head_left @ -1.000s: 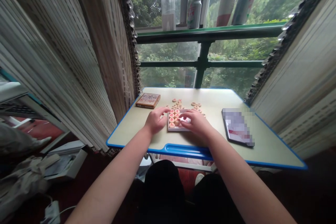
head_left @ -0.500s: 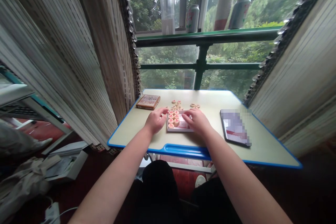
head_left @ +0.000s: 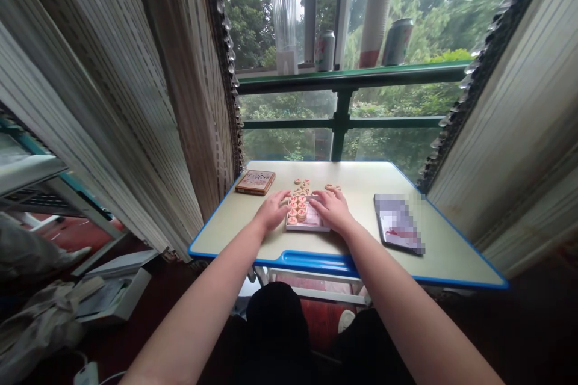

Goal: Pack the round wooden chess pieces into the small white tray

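Note:
A shallow white box point(head_left: 309, 229) lies on the table in front of me. Round Chinese chess pieces point(head_left: 297, 209) with red characters fill its left side in two columns; its right side shows a pale printed bottom. My left hand point(head_left: 273, 210) is at the box's left edge, fingers extended and apart, with no piece visible in it. Over the right edge rests my right hand point(head_left: 333, 209), its fingers spread and its thumb above the box. Just behind the box lie several loose pieces point(head_left: 302, 185), with a few more pieces point(head_left: 331, 187) beyond my right fingertips.
A brown printed flat box point(head_left: 255, 182) lies at the table's back left. On the right is a dark-edged tablet-like object point(head_left: 397, 225), partly pixelated. The table point(head_left: 235, 234) has a blue rim and stands against a green railing point(head_left: 289, 81); drink cans point(head_left: 325, 51) stand above.
My view has tilted slightly upward, so the scene sits lower. My left hand has come a little closer to the box's left side; the right hand stays at the right edge.

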`<state>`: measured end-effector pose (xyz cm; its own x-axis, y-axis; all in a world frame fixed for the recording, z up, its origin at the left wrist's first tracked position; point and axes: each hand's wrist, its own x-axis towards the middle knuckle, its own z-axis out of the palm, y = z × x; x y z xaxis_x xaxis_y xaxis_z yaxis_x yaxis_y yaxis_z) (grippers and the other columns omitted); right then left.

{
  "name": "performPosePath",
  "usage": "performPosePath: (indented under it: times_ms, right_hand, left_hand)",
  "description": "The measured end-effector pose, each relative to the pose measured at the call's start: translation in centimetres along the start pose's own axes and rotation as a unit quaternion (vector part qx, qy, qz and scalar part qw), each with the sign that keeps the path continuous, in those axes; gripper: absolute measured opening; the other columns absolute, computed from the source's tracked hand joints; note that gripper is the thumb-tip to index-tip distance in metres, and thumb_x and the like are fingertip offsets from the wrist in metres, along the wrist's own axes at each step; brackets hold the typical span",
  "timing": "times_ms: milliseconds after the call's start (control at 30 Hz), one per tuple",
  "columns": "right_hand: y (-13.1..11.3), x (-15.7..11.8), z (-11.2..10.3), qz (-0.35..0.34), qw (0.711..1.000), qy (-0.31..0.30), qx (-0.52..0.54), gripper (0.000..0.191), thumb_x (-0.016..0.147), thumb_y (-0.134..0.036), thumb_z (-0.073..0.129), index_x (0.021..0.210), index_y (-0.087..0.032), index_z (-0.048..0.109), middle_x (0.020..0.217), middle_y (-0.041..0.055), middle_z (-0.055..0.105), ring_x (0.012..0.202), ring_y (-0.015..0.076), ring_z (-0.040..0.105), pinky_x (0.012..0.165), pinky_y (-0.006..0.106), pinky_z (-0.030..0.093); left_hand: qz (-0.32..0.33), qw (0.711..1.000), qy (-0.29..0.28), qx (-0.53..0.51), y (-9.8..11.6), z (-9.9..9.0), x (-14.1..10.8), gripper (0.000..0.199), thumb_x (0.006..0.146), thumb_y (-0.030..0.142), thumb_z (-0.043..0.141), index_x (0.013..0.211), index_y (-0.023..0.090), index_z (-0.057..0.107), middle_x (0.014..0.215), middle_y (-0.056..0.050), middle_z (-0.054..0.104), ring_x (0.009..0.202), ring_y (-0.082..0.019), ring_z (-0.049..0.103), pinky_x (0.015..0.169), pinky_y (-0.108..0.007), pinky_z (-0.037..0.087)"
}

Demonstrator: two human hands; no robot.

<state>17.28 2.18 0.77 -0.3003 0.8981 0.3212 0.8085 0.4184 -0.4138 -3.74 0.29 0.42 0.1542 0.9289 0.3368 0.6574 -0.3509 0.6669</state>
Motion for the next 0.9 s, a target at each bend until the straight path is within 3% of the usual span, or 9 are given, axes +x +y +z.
performPosePath:
  times_ms: [300,567,900]
  right_hand:
    - [-0.29,0.13,-0.07,-0.001,1.0,0.016,-0.007,0.042,0.093,-0.044,0.033,0.101,-0.021,0.067,0.106,0.0054,0.067,0.104,0.0214,0.05,0.098,0.036,0.03]
    - [-0.37,0.3,-0.4,0.015,1.0,0.007,0.017,0.038,0.095,-0.038,0.032,0.099,-0.017,0.064,0.101,0.0084,0.067,0.097,0.0187,0.056,0.083,0.028,0.036]
    - [-0.41,0.32,-0.67,0.033,0.999,0.009,0.011,0.042,0.095,-0.04,0.03,0.084,-0.018,0.065,0.088,0.0076,0.067,0.084,0.017,0.057,0.073,0.026,0.036]
  left_hand:
    - [-0.025,0.999,-0.006,-0.025,-0.7,0.45,0.16,0.047,0.075,0.021,0.05,0.122,0.014,0.052,0.124,-0.01,0.059,0.117,-0.022,0.052,0.103,-0.037,0.038]
    - [-0.017,1.0,-0.024,0.01,-0.78,0.69,0.1,0.05,0.084,0.039,0.045,0.129,0.016,0.048,0.136,-0.011,0.049,0.125,-0.024,0.045,0.107,-0.039,0.033]
    - [-0.029,0.999,-0.015,0.002,-0.76,0.91,0.32,0.041,0.086,0.037,0.044,0.12,0.018,0.054,0.126,-0.009,0.058,0.118,-0.022,0.051,0.104,-0.038,0.037]
